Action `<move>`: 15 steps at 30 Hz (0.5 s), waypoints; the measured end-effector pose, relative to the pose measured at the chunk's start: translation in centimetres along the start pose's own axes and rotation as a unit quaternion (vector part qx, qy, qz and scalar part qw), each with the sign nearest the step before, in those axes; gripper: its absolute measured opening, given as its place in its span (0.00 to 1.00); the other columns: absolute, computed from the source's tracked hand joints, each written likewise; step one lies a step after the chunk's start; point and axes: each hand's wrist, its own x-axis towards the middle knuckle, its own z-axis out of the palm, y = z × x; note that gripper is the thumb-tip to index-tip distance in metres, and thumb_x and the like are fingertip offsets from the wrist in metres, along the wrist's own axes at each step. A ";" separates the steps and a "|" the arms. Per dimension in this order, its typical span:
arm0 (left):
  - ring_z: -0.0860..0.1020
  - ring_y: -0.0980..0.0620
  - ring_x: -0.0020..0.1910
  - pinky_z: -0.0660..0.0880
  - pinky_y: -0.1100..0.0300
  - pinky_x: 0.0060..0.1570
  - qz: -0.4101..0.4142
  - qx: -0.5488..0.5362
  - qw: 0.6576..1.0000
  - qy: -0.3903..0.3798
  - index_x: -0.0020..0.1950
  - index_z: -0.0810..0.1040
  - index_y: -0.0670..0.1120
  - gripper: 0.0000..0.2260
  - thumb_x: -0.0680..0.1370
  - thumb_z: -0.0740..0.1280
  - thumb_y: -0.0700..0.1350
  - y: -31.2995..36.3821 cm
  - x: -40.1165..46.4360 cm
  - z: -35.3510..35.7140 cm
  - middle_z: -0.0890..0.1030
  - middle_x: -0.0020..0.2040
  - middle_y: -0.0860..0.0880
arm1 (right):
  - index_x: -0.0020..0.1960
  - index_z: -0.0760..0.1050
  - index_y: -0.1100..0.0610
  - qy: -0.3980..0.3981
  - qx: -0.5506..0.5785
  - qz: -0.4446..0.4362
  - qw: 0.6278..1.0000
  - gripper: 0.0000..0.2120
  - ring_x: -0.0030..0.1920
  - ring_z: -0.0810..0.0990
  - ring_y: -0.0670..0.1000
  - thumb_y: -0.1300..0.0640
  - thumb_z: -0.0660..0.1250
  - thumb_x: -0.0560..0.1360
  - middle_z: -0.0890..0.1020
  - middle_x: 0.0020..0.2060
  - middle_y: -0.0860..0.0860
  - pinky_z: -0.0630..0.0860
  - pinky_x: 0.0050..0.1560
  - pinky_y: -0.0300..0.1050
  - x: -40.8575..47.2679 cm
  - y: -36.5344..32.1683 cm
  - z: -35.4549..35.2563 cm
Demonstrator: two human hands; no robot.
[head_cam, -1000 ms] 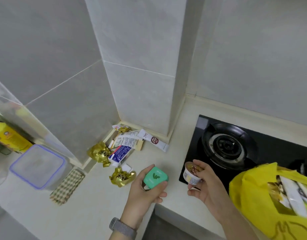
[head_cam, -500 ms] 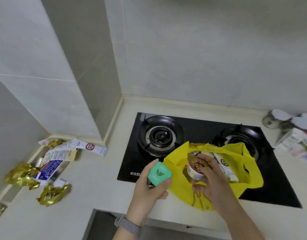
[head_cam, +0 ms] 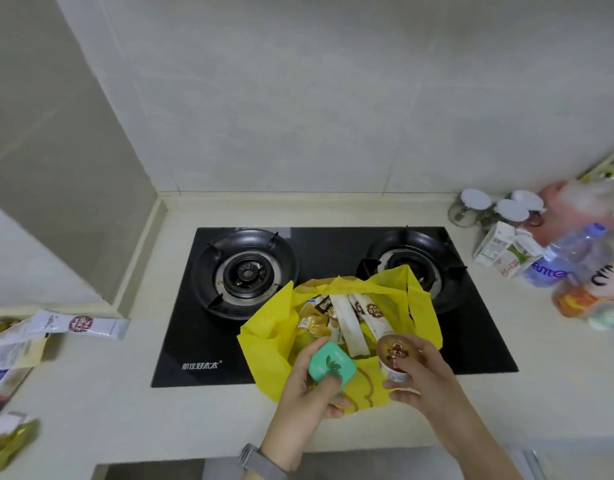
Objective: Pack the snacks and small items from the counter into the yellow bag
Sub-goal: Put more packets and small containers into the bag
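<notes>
Overhead, pale grey wall tiles point(head_cam: 298, 98) rose behind a cream tabletop point(head_cam: 118, 403), with a tiled pillar point(head_cam: 56, 168) jutting out at the left. A black two-burner gas hob point(head_cam: 333, 258) was set into the tabletop, white writing printed near its front left corner. The yellow bag point(head_cam: 271, 327) lay open across the hob's near edge, covering part of the right burner, with stick sachets point(head_cam: 347, 323) inside. Bottles, white-lidded jars point(head_cam: 475, 202) and a small carton point(head_cam: 502, 251) crowded the far right; loose packets point(head_cam: 80, 323) lay at the left. Over the bag, the left hand point(head_cam: 309, 386) gripped a green box point(head_cam: 329, 365) bearing a leaf mark, while the right hand point(head_cam: 419, 372) held a small foil-lidded cup point(head_cam: 395, 355).
</notes>
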 end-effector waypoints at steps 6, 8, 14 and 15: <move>0.78 0.53 0.28 0.76 0.61 0.29 -0.061 0.021 0.997 0.041 0.63 0.66 0.49 0.17 0.77 0.64 0.38 0.3 3.6 -1.7 0.78 0.48 0.46 | 0.58 0.74 0.49 0.007 -0.013 0.020 1.000 0.16 0.39 0.79 0.57 0.68 0.62 0.76 0.76 0.54 0.64 0.79 0.38 0.49 2.4 1.4 1.2; 0.77 0.55 0.27 0.75 0.62 0.28 -0.065 0.033 0.997 0.040 0.62 0.66 0.49 0.16 0.76 0.64 0.39 0.8 4.6 -2.5 0.77 0.46 0.46 | 0.57 0.74 0.47 0.005 -0.012 0.025 1.000 0.16 0.40 0.80 0.57 0.66 0.62 0.76 0.77 0.53 0.62 0.80 0.40 0.50 3.5 1.4 1.9; 0.74 0.57 0.24 0.73 0.63 0.28 -0.059 0.067 0.996 0.001 0.62 0.68 0.49 0.15 0.77 0.62 0.38 2.1 6.9 -4.4 0.77 0.44 0.46 | 0.63 0.69 0.48 0.027 -0.058 0.028 0.998 0.17 0.41 0.80 0.55 0.63 0.62 0.77 0.78 0.52 0.57 0.82 0.41 0.49 7.1 1.7 4.6; 0.74 0.57 0.24 0.73 0.63 0.28 -0.062 0.074 0.995 -0.003 0.63 0.68 0.50 0.16 0.77 0.62 0.38 2.0 7.1 -4.7 0.77 0.45 0.46 | 0.64 0.69 0.50 0.020 -0.072 0.034 0.997 0.17 0.40 0.80 0.55 0.62 0.63 0.77 0.78 0.52 0.57 0.82 0.40 0.48 7.4 2.0 5.1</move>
